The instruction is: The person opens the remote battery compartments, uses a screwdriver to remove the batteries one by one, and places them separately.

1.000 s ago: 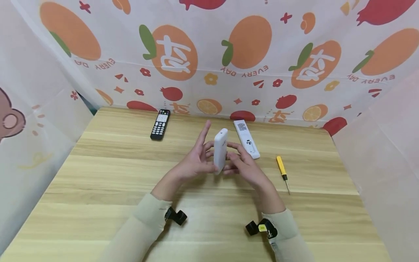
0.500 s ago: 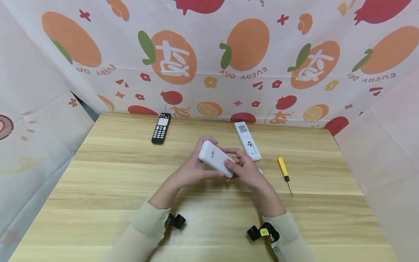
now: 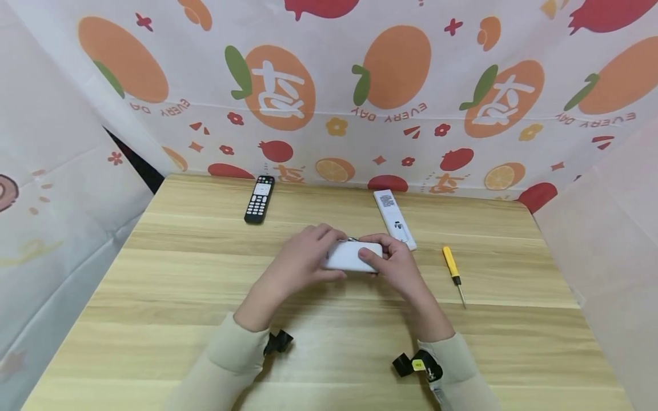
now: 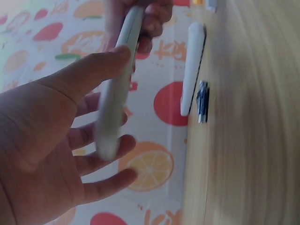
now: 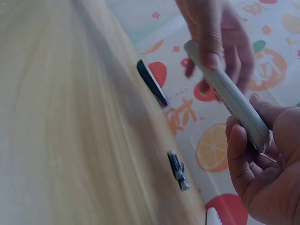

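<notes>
Now that the white device [image 3: 346, 257], upright a second ago, lies crosswise above the tabletop [image 3: 169, 297], it appears to be in mid-turn: the right hand [image 3: 400, 265] pinches one end; the left hand [image 3: 302, 256], fingers loosely spread, touches and partly covers the other. Small dark objects [image 5: 178, 171] lie near the white remote [image 3: 393, 218], left of the yellow screwdriver [image 3: 450, 263].

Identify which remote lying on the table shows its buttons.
The black remote at the back left; the white remote lying right of it shows a label instead.
</notes>
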`<state>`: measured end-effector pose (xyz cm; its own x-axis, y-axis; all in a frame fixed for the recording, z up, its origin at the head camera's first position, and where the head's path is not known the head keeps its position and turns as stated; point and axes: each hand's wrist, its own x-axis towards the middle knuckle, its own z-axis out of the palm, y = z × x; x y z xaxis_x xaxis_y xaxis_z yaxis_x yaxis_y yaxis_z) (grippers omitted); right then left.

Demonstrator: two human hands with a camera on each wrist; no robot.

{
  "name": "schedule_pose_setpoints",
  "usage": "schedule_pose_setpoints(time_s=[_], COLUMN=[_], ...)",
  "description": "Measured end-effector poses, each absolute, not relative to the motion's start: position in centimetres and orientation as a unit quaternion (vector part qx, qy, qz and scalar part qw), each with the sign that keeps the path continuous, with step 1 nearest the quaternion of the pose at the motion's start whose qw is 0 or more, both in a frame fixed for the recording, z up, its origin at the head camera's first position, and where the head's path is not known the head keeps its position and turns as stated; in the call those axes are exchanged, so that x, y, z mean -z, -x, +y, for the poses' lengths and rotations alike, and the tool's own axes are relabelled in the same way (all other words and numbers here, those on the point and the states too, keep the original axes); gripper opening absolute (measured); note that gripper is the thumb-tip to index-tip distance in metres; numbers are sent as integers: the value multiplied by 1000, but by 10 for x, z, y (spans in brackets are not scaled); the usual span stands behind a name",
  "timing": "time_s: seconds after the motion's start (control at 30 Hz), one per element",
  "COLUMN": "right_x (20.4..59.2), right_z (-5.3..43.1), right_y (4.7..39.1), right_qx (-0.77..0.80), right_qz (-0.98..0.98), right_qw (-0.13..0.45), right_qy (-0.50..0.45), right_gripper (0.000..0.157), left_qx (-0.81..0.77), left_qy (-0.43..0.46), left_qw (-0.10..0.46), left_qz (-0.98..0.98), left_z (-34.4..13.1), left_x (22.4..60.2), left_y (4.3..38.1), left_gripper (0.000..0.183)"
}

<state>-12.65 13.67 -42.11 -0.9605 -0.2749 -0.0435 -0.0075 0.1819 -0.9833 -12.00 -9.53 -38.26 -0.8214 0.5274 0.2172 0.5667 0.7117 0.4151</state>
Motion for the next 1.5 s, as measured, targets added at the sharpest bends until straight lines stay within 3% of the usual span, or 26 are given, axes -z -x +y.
schedule_pose_setpoints(time_s=[0.23, 0.77, 1.17, 1.33, 1.5], right_x=[415, 409, 411, 410, 411], right_z=[127, 136, 145, 154, 174], right_y=[120, 123, 123, 126, 133], right_qx=[654, 575, 567, 542, 509], right_qz=[741, 800, 794, 817, 852], right_qw=[109, 124, 181, 153, 73], right_qy=[108, 115, 127, 124, 97], right_gripper=[38, 36, 31, 30, 25], left_qx=[190, 176, 175, 172, 168], left_qy=[312, 310, 306, 302, 285], left_qw=[79, 49, 25, 14, -6], left_qz=[-927, -933, -936, -938, -944], left_z=[-83, -84, -85, -85, -86], left_x=[380, 381, 383, 385, 386], left_y=[113, 115, 115, 115, 116], left_gripper=[71, 62, 62, 64, 66])
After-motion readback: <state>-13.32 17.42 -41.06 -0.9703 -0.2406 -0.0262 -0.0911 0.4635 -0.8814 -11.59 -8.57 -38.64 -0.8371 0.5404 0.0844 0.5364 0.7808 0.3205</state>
